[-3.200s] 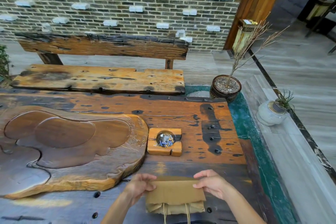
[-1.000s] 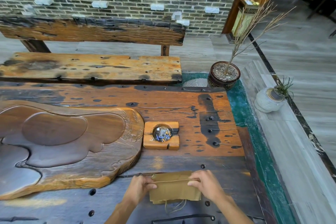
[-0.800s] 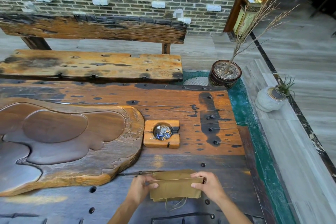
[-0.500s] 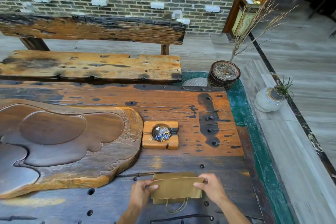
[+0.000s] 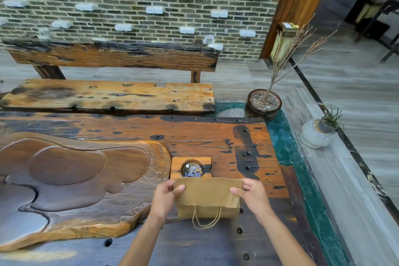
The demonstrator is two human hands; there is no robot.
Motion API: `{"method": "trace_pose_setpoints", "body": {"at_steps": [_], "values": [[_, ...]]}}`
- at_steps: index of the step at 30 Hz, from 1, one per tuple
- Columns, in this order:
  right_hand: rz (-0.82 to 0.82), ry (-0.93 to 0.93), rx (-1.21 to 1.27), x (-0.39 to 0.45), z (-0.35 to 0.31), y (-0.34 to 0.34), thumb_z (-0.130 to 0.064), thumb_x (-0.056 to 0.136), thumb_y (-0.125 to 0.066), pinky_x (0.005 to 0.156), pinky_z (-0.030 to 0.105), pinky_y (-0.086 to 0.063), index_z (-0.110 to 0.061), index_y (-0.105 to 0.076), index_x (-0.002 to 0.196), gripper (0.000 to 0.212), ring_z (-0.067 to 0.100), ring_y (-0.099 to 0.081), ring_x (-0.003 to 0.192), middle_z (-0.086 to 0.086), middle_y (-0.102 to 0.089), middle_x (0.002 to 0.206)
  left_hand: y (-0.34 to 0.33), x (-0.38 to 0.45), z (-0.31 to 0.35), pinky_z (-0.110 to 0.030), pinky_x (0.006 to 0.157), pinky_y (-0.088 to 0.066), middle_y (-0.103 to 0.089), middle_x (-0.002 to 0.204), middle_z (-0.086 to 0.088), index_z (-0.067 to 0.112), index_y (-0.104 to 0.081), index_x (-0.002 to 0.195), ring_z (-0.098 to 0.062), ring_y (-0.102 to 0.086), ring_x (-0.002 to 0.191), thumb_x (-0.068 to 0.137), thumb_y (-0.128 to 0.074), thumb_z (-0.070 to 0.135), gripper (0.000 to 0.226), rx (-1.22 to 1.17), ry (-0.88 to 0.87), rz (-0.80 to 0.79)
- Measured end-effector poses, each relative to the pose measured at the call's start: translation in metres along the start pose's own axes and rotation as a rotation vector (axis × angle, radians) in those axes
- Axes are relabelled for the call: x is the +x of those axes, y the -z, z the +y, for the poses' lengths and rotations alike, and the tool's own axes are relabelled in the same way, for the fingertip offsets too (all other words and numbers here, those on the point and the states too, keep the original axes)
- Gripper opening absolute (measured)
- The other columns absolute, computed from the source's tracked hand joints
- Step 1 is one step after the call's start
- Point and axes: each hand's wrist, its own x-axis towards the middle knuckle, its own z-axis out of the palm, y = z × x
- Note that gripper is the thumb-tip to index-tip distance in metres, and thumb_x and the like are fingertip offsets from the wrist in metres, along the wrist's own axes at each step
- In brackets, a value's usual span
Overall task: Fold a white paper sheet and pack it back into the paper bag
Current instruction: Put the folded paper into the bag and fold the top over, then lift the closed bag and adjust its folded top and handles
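You've got the paper bag [image 5: 208, 197] pinched at both top corners. Your left hand [image 5: 165, 197] clamps the bag's left corner, thumb on the near face and fingers curled behind. Your right hand [image 5: 251, 194] does the same on the right corner, thumb tip pressed to the front, fingers wrapped over the far edge. Both grips are pressed tight on the brown paper, and the top edge runs taut and level between them.

The bag looks flat, folded over on itself, its lower band doubled toward you. Its twine handles [image 5: 206, 219] dangle in a loop off the near edge, over the dark table [image 5: 194, 248]. I can't see what's inside the bag, and the white sheet doesn't show from here.

Both forearms reach in from the near edge, angled inward toward the bag, wrists about level.

Just beyond the bag sits the small wooden ashtray block [image 5: 191, 168], its round bowl holding some shiny bits; the bag's top edge covers its near side. Left of the bag lies the big carved wooden tea tray [image 5: 71, 179]. Far behind the bag stands a wooden bench [image 5: 112, 95]. Beyond the bag to the right, off the table, a dark pot [image 5: 263, 104] holds gravel and a bare twig, and a pale round pot [image 5: 317, 134] carries a small green plant.
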Motion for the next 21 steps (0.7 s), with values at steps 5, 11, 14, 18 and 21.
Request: {"method": "trace_pose_setpoints", "body": {"at_steps": [5, 11, 14, 18, 21], "values": [[0.067, 0.185, 0.077, -0.006, -0.077, 0.015, 0.005, 0.081, -0.074, 0.068, 0.018, -0.056, -0.022, -0.075, 0.082, 0.027, 0.002, -0.075, 0.077, -0.004, -0.080, 0.088, 0.005, -0.012, 0.087, -0.027, 0.061, -0.041, -0.055, 0.053, 0.012, 0.016, -0.057, 0.055, -0.008, -0.048, 0.057, 0.086, -0.065, 0.001, 0.035, -0.079, -0.201, 0.005], [0.143, 0.411, 0.171, -0.029, -0.154, 0.041, -0.008, 0.072, -0.084, 0.088, 0.030, -0.058, -0.013, -0.076, 0.099, 0.029, 0.009, -0.073, 0.094, 0.001, -0.079, 0.099, 0.024, -0.036, 0.183, -0.020, 0.055, -0.041, -0.056, 0.049, 0.011, 0.013, -0.057, 0.047, -0.004, -0.049, 0.051, 0.082, -0.068, -0.002, 0.040, -0.141, -0.457, 0.066], [0.119, 0.536, 0.219, -0.050, -0.190, 0.051, 0.007, 0.076, -0.076, 0.062, 0.006, -0.053, -0.028, -0.071, 0.080, 0.036, -0.010, -0.071, 0.070, -0.016, -0.078, 0.073, 0.032, -0.047, 0.219, -0.026, 0.054, -0.035, -0.046, 0.046, 0.013, 0.018, -0.048, 0.046, -0.007, -0.042, 0.050, 0.082, -0.071, 0.002, 0.045, -0.118, -0.535, 0.088], [0.098, 0.673, 0.135, -0.068, -0.230, 0.067, 0.002, 0.080, -0.075, 0.064, 0.008, -0.052, -0.026, -0.070, 0.072, 0.029, -0.006, -0.071, 0.067, -0.021, -0.075, 0.066, 0.040, -0.064, 0.260, -0.022, 0.059, -0.048, -0.063, 0.059, 0.004, 0.002, -0.063, 0.057, -0.011, -0.058, 0.061, 0.083, -0.071, 0.007, 0.028, -0.135, -0.611, 0.106], [0.073, 0.721, 0.097, -0.080, -0.256, 0.082, 0.001, 0.081, -0.075, 0.060, 0.012, -0.048, -0.021, -0.062, 0.057, 0.035, -0.006, -0.063, 0.052, -0.014, -0.070, 0.053, 0.042, -0.082, 0.290, -0.015, 0.058, -0.053, -0.077, 0.074, -0.002, 0.002, -0.076, 0.078, -0.011, -0.069, 0.068, 0.083, -0.071, 0.004, 0.008, -0.167, -0.648, 0.091]]}}
